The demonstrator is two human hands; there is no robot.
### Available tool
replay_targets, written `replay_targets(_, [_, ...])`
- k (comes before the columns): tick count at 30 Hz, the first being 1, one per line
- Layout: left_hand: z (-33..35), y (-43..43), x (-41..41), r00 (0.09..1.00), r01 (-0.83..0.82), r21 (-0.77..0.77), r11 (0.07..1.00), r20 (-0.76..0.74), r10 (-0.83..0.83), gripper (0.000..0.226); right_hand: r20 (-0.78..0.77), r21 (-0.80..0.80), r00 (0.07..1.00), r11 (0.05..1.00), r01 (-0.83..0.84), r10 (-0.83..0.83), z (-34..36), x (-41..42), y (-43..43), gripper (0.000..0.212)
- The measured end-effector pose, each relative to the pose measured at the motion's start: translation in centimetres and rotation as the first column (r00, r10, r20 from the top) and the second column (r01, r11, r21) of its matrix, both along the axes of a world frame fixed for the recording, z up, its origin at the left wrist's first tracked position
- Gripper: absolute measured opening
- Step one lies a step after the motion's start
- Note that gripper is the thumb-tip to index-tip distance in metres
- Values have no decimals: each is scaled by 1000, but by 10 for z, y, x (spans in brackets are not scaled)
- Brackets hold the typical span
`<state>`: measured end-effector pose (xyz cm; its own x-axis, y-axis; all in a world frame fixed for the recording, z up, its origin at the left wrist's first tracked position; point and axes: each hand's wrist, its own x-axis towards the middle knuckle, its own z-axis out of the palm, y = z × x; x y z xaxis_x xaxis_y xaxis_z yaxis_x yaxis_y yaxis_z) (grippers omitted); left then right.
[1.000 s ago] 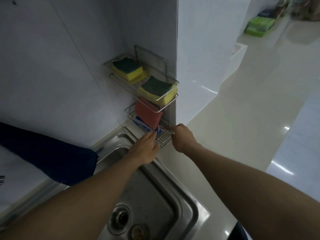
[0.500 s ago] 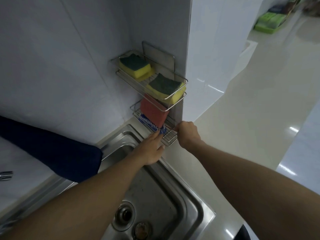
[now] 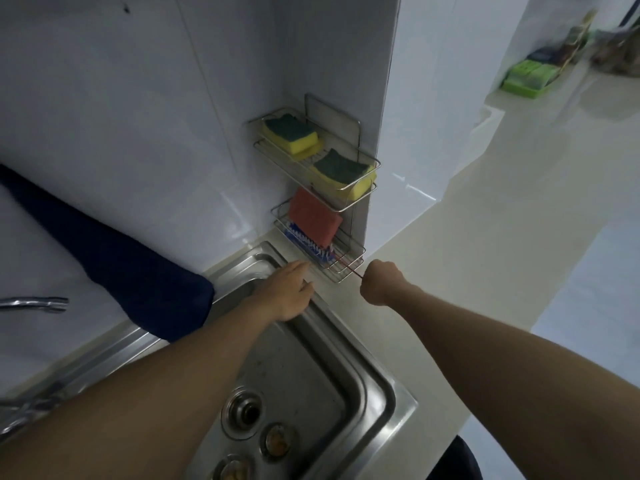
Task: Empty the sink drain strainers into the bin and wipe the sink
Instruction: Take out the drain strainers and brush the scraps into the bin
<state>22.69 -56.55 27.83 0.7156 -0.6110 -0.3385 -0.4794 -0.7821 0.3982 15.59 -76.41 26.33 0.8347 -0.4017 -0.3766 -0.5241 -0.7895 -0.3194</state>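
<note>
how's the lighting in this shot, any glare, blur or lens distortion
Head view: the sink and tiled wall sit in dim, greyish light; head view, right: glare streaks the glossy white panel; head view, top right: the green tray is smeared by blur; its wide-angle lens slants the wall's vertical lines.

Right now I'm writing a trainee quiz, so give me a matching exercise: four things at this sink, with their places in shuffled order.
Things:
1 orange sponge
2 yellow sponges
3 blue cloth
4 strainer

Places:
A sink bottom
B upper shelf
C counter beside the sink
D lower shelf

Pairs: 1-D, 2-B, 3-C, 4-A.
</note>
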Motion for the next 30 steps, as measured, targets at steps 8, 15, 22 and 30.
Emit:
replay_targets(8, [-13,69,-40,997,-55,13,998,-46,56,57,104,177,994,984,0,-19,-11,-52,67,25])
replay_targets(15, [-75,143,-66,985,-141,87,986,-84,149,44,115,310,993,951,-15,-22,-61,-88,136,16])
replay_targets(22, [-144,202,-100,959,-161,196,967,-200,200,50,11,415,1000,909,-27,25,-122,-103,189,27])
replay_targets(30, [-214,246,-140,913,-168,326,930,-305,272,56,-52,417,993,906,-76,107,-169,-104,211,26])
